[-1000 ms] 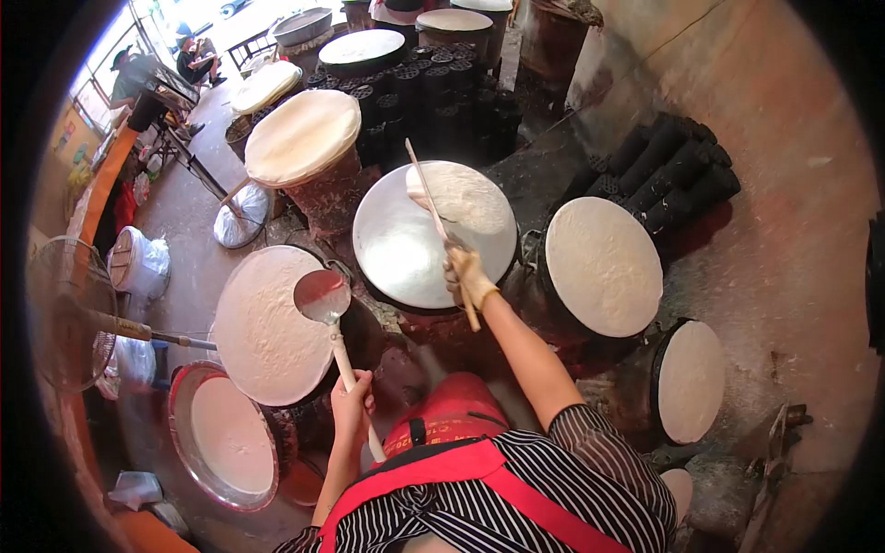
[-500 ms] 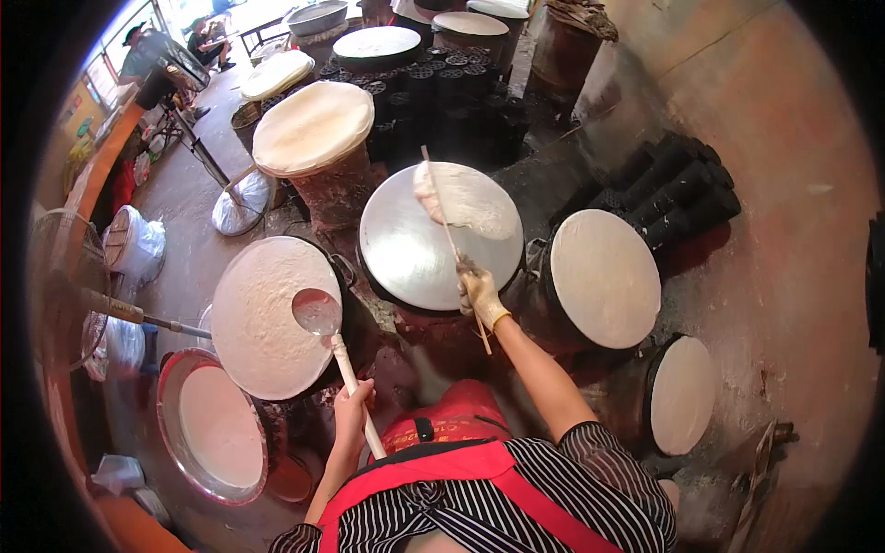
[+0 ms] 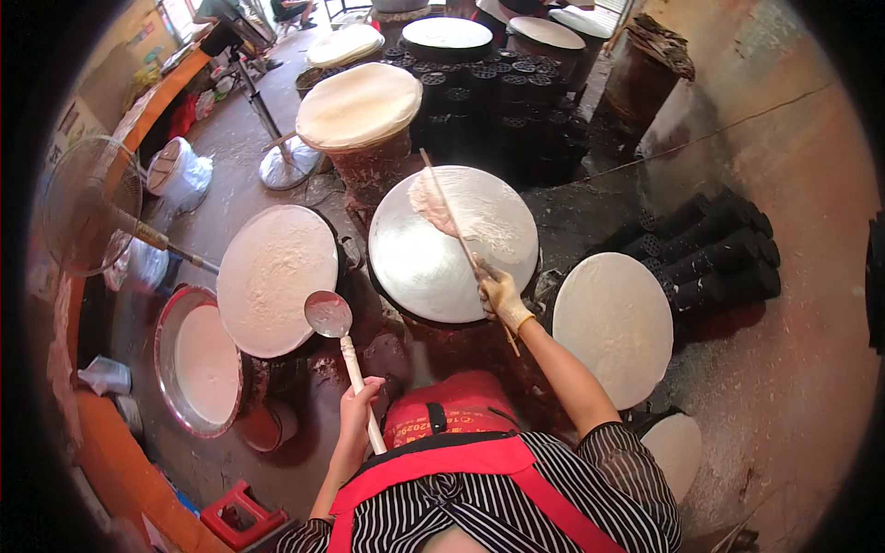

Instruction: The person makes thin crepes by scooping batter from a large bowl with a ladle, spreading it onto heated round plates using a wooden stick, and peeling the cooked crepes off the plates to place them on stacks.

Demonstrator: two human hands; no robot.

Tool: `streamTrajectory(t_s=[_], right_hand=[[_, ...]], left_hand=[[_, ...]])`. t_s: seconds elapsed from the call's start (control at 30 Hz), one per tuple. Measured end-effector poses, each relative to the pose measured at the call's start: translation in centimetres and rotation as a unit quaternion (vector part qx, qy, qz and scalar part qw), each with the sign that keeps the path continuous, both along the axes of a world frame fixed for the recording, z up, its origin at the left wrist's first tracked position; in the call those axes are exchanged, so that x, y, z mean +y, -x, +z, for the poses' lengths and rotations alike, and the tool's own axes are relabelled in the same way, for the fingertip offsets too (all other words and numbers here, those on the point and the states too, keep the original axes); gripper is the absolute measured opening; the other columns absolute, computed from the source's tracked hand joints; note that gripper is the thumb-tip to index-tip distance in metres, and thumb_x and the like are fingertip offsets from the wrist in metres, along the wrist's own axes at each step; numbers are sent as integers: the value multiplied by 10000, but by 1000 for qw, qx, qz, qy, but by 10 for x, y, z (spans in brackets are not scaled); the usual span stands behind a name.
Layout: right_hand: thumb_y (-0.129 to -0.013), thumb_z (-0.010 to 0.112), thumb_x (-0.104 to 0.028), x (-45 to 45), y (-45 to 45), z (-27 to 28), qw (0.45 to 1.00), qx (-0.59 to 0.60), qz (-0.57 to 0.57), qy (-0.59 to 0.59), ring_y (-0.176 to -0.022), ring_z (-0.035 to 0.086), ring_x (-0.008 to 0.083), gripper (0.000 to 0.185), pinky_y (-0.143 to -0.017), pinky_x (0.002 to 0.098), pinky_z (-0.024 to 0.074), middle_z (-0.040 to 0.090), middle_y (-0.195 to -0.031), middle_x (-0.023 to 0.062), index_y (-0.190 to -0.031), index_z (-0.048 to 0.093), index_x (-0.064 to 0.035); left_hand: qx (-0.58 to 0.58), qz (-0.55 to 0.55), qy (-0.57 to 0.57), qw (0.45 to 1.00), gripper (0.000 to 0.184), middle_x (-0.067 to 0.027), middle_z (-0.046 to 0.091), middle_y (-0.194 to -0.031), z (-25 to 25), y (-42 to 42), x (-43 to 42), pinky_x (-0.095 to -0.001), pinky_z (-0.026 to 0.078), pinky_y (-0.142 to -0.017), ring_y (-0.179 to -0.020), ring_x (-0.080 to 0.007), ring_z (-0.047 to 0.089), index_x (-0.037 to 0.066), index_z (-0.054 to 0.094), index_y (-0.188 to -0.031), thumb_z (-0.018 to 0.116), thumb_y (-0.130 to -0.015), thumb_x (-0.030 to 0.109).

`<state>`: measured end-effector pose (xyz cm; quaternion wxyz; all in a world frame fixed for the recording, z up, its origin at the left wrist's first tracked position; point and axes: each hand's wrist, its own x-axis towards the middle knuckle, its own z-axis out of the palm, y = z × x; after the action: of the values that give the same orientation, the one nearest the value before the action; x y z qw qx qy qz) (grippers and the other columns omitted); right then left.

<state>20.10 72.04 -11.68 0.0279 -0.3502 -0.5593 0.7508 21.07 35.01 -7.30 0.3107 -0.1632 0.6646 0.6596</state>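
My right hand (image 3: 501,293), in a pale glove, grips a thin wooden stick (image 3: 468,250) that slants over the round metal griddle (image 3: 406,267) in front of me. The stick lies against a wet lump of batter (image 3: 431,201), and a thin smeared film covers the griddle's upper right. My left hand (image 3: 356,415) is wrapped around the pale handle of a ladle (image 3: 328,314). Its bowl, coated with batter, hangs by the lower right edge of the left griddle, which a layer of batter (image 3: 277,276) covers.
A wide basin of batter (image 3: 207,369) stands at lower left, above a red stool (image 3: 241,516). Another coated griddle (image 3: 613,327) is on my right, near black perforated briquettes (image 3: 724,267). Beyond are stacked flat rounds (image 3: 359,106) and a fan (image 3: 92,207) at left.
The stick has dragged the batter, and the smeared film reaches farther down the griddle's right side. The ladle has moved off the left griddle towards me. My view has turned, bringing the stool in.
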Motion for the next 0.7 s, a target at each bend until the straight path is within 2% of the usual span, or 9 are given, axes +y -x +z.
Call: streamTrajectory(t_s=[0.17, 0.23, 0.3, 0.33, 0.37, 0.5, 0.57, 0.63, 0.7], right_hand=[[-947, 523, -147, 13, -53, 54, 984, -20, 168, 51, -364, 293, 68, 419, -320, 256, 225, 417, -585, -39, -1358, 565, -217], [-962, 598, -265, 57, -76, 37, 976, -54, 198, 71, -364, 314, 73, 407, -318, 255, 243, 445, -584, -40, -1362, 560, -198], [-960, 595, -243, 89, -73, 13, 987, -22, 159, 11, -366, 327, 72, 439, -319, 252, 252, 471, -587, -34, -1387, 531, -168], [-964, 529, -168, 88, -61, 26, 994, -32, 97, -45, -364, 340, 87, 440, -323, 253, 249, 456, -571, -31, -1404, 522, -174], [-964, 530, -167, 95, -46, 18, 999, 15, 45, -15, -365, 352, 84, 446, -330, 248, 253, 455, -568, -29, -1410, 511, -144], [-976, 541, -160, 85, -7, 6, 979, 9, 203, -21, -383, 340, 80, 404, -348, 250, 269, 452, -574, -40, -1379, 545, -120], [-957, 559, -138, 74, -15, 25, 976, -8, 215, 28, -415, 367, 73, 385, -380, 231, 296, 486, -600, -42, -1340, 589, -109], [-987, 561, -260, 93, -31, 9, 948, 16, 306, -82, -433, 363, 66, 378, -381, 250, 272, 447, -585, -51, -1343, 592, -135], [-984, 583, -271, 124, -29, -6, 947, 6, 316, -55, -462, 364, 59, 340, -406, 249, 279, 463, -606, -61, -1298, 637, -151]], left_hand=[[-40, 61, -40, 997, 150, -15, 669, -1032, 5, -27, 15, -231, 452, -834, -954, -87, 596, 48, 681, -1009, 628, -891, 124], [-47, 75, -27, 996, 160, -8, 666, -1016, 10, -32, 16, -216, 459, -828, -946, -73, 589, 44, 678, -1027, 614, -904, 124], [-57, 87, -32, 994, 174, -7, 672, -1039, 17, -32, 13, -219, 459, -835, -931, -68, 585, 42, 675, -1045, 604, -912, 130], [-52, 104, -29, 993, 175, -7, 677, -1063, 19, -34, 16, -222, 458, -842, -927, -63, 581, 42, 675, -1044, 597, -918, 134], [-50, 106, -23, 993, 175, -7, 677, -1063, 20, -36, 16, -222, 458, -842, -927, -63, 581, 42, 675, -1044, 597, -918, 134], [-41, 127, -3, 991, 169, -17, 681, -1087, 26, -44, 19, -222, 471, -847, -934, -64, 586, 44, 674, -1047, 599, -917, 122], [-46, 133, 10, 990, 165, -18, 682, -1088, 30, -50, 15, -218, 476, -844, -935, -65, 588, 45, 673, -1048, 604, -917, 119], [-47, 143, 9, 988, 174, -23, 680, -1099, 26, -59, 11, -203, 483, -830, -940, -66, 593, 45, 667, -1066, 625, -915, 120], [-60, 141, 24, 988, 196, -24, 676, -1106, 26, -68, 6, -194, 482, -822, -950, -67, 597, 42, 660, -1090, 637, -913, 122]])
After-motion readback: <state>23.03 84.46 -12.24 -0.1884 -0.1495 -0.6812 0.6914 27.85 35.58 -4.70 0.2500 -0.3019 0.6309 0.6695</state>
